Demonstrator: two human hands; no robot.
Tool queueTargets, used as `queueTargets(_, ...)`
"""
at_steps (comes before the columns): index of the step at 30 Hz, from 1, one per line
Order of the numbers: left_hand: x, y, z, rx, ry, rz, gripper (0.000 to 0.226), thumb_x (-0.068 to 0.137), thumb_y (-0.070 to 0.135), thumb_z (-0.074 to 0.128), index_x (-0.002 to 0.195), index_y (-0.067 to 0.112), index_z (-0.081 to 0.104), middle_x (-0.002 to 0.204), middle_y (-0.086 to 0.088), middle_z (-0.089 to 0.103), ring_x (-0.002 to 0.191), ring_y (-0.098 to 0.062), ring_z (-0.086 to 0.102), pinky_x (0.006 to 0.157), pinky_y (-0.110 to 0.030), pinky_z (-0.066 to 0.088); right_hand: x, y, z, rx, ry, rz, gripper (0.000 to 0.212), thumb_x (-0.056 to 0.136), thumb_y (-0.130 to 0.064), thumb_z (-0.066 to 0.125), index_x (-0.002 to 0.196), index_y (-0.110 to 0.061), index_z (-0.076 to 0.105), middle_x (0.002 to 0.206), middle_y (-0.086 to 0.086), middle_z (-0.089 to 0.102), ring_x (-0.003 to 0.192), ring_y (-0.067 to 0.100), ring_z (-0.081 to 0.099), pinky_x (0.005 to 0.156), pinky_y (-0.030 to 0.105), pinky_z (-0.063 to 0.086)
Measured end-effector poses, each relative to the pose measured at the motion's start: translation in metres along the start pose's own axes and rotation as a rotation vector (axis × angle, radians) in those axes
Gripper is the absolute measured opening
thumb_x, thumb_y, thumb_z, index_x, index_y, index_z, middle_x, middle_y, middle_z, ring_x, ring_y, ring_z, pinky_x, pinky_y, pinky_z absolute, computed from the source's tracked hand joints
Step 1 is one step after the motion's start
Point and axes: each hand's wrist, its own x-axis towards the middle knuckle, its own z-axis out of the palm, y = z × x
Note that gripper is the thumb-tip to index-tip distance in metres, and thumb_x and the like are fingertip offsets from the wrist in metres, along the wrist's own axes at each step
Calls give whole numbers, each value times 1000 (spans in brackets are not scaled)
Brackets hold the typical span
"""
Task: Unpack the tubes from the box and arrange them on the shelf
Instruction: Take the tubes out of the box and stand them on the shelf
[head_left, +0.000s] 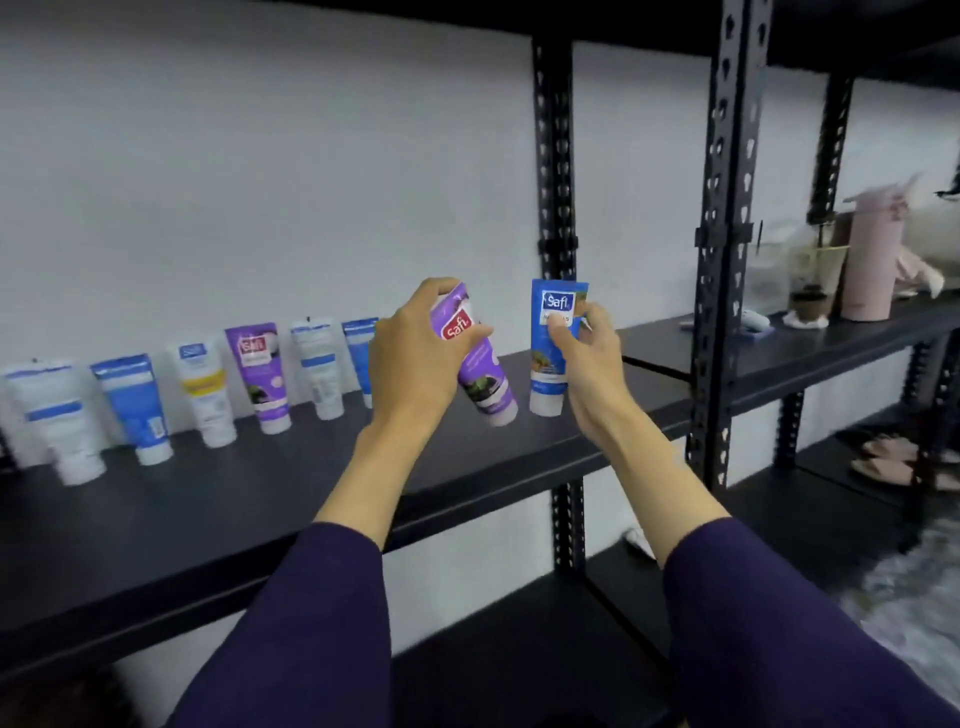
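At left of frame, a row of tubes (197, 395) stands cap-down on the shelf (291, 493). Mid-frame, the left hand (415, 358) grasps a tilted purple tube (480, 364); just right, the right hand (587, 358) pinches an upright blue tube (553, 348) above the row's open end.

Against a white wall (260, 182), the black metal shelf (260, 493) carries white, blue and purple plastic tubes (257, 371), while dark purple sleeves (311, 623) lead to a purple tube with red logo (480, 364) and a blue tube with white cap (553, 343), beside a pale pink bottle (870, 254).
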Motion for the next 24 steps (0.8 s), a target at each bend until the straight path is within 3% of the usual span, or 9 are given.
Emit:
queueTargets(3,15,-27,-26,102,1,-34,47,78,36,75,119,33,53,103,4,61,90,-14,62,67,-28,58,0,23,30,-20,-68,10,22,95,-8,53,112,-18,43,94,-8,64,79,3,66,60,15,54)
queueTargets(7,17,-62,-39,202,-57,-96,50,79,39,73,124,34,50,109,-1,64,94,-19,64,71,-36,60,-6,56,51,-42,-169,15,36,94,-9,55,121,-27,38,109,3,65,91,14,68,62,19,54)
queueTargets(11,17,-79,-42,236,-34,-116,54,82,42,70,130,35,46,110,3,65,93,-15,63,64,-26,53,-4,68,60,-85,-225,-1,40,95,-9,55,122,-31,35,113,7,64,98,18,67,65,19,55)
queueTargets(14,15,-83,-36,110,-31,-149,66,82,35,71,136,38,34,106,7,59,89,-10,61,61,-22,53,-5,76,59,-135,-281,-5,41,93,-6,56,125,-24,37,117,7,63,99,15,65,71,16,55)
queueTargets(19,-2,-103,-17,-137,-43,-230,75,82,22,73,140,31,26,118,5,61,96,-6,61,68,-17,51,-8,90,48,-275,-311,28,43,88,-11,66,124,-20,44,124,6,60,114,19,58,88,23,49)
queueTargets(24,-16,-112,-8,-173,-116,-287,66,84,22,70,137,25,31,124,-1,60,94,-5,60,73,-15,49,-13,84,34,-302,-330,77,50,86,-10,68,129,-18,43,124,2,58,110,14,57,76,14,47)
